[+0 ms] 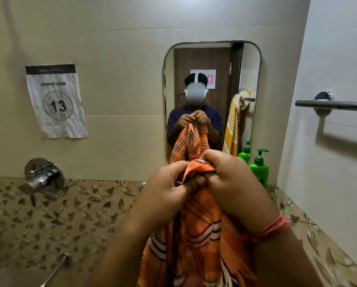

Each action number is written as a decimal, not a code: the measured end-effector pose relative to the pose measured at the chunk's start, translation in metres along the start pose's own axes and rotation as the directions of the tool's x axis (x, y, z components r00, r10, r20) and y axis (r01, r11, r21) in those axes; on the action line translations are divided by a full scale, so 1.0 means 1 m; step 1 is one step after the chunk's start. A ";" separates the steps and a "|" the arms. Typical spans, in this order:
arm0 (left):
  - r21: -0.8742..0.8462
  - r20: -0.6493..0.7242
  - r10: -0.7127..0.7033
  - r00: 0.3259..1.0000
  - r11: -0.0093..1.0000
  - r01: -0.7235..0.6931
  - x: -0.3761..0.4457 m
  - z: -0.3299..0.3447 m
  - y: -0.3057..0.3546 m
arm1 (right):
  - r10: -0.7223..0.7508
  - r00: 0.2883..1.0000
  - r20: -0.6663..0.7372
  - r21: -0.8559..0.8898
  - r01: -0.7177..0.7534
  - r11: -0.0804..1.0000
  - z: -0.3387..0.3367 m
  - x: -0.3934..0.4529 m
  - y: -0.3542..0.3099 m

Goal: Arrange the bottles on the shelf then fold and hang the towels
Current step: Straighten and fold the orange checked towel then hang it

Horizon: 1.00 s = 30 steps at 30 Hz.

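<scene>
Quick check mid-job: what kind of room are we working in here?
Most likely a bathroom. A mirror hangs on the tiled wall, a chrome tap is fixed at the left, and a towel rail is mounted on the right wall, with a green pump bottle by the mirror.

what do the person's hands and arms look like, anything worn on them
Both forearms are bare, with no sleeves reaching them in the head view. The left hand wears nothing that shows: no ring, watch or glove. The right hand is bare too, but its wrist carries a red-orange thread band wound around several times. The mirror shows a dark short-sleeved top.
</scene>
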<state>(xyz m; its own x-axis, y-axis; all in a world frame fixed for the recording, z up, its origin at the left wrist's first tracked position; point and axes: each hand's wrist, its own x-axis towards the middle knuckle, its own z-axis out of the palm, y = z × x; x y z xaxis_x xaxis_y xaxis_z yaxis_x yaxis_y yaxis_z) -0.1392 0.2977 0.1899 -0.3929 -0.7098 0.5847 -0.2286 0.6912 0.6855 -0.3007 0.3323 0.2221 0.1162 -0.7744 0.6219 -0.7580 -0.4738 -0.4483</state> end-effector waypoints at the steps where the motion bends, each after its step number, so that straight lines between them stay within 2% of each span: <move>1: -0.002 -0.083 -0.006 0.997 1.000 0.006 0.001 -0.001 -0.002 | -0.001 1.000 -0.001 -0.021 0.001 1.000 0.000 0.000 0.002; 4: -0.020 -0.314 -0.054 0.948 0.999 0.050 0.001 -0.013 -0.009 | 0.046 0.999 0.010 -0.146 -0.044 0.988 -0.001 -0.008 0.018; 7: -0.094 -0.421 -0.075 0.904 0.995 0.039 0.000 -0.023 -0.011 | 0.123 0.992 -0.023 -0.180 -0.125 0.976 -0.004 -0.016 0.033; 9: -0.135 -0.430 -0.088 0.898 0.990 0.032 0.000 -0.024 -0.010 | 0.174 0.985 0.007 -0.090 -0.173 0.981 -0.007 -0.019 0.039; 11: -0.174 -0.440 -0.113 0.891 0.984 0.039 0.001 -0.025 -0.010 | 0.197 0.978 0.063 0.172 -0.205 0.964 -0.014 -0.023 0.043; 13: -0.216 -0.411 -0.138 0.901 0.975 0.050 0.001 -0.027 -0.009 | 0.207 0.975 0.083 0.523 -0.219 0.824 -0.024 -0.026 0.040; 15: -0.247 -0.357 -0.157 0.921 0.966 0.069 0.002 -0.027 -0.009 | 0.225 0.970 0.091 0.808 -0.204 0.553 -0.030 -0.027 0.037; 16: -0.250 -0.343 -0.158 0.926 0.965 0.072 0.003 -0.027 -0.009 | 0.235 0.967 0.098 0.896 -0.188 0.402 -0.030 -0.026 0.037; 17: -0.246 -0.337 -0.157 0.928 0.966 0.074 0.003 -0.026 -0.009 | 0.257 0.962 0.093 0.938 -0.171 0.303 -0.029 -0.026 0.038; 18: -0.239 -0.338 -0.156 0.928 0.968 0.076 0.004 -0.025 -0.009 | 0.286 0.955 0.074 0.952 -0.153 0.265 -0.027 -0.025 0.040; 20: -0.238 -0.343 -0.159 0.926 0.968 0.078 0.004 -0.026 -0.010 | 0.353 0.936 0.000 0.942 -0.118 0.314 -0.022 -0.023 0.046; 22: -0.247 -0.347 -0.171 0.922 0.965 0.086 0.003 -0.030 -0.012 | 0.396 0.910 -0.123 0.861 -0.101 0.499 -0.020 -0.023 0.053; 24: -0.251 -0.342 -0.187 0.921 0.962 0.103 0.001 -0.032 -0.013 | 0.353 0.907 -0.228 0.679 -0.112 0.726 -0.019 -0.024 0.061; 25: -0.255 -0.332 -0.196 0.923 0.960 0.112 0.001 -0.032 -0.013 | 0.322 0.917 -0.236 0.595 -0.126 0.794 -0.018 -0.024 0.064; 26: -0.262 -0.319 -0.204 0.925 0.958 0.120 0.000 -0.032 -0.014 | 0.300 0.932 -0.204 0.565 -0.138 0.814 -0.019 -0.024 0.067; 27: -0.270 -0.305 -0.210 0.929 0.955 0.127 0.000 -0.031 -0.014 | 0.281 0.953 -0.110 0.602 -0.161 0.782 -0.020 -0.025 0.069; 29: -0.264 -0.268 -0.214 0.940 0.954 0.142 0.000 -0.029 -0.013 | 0.151 0.971 0.186 0.697 -0.238 0.676 -0.028 -0.027 0.066; 30: -0.249 -0.238 -0.213 0.948 0.957 0.152 0.000 -0.027 -0.012 | 0.060 0.957 0.283 0.689 -0.246 0.681 -0.031 -0.027 0.063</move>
<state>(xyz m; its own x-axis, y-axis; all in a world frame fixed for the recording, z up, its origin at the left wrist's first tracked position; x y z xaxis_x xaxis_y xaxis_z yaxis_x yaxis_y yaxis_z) -0.1120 0.2854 0.1936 -0.1116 -0.8519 0.5117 -0.0570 0.5195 0.8526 -0.3710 0.3363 0.1970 0.2473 -0.8883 0.3870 -0.1024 -0.4211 -0.9012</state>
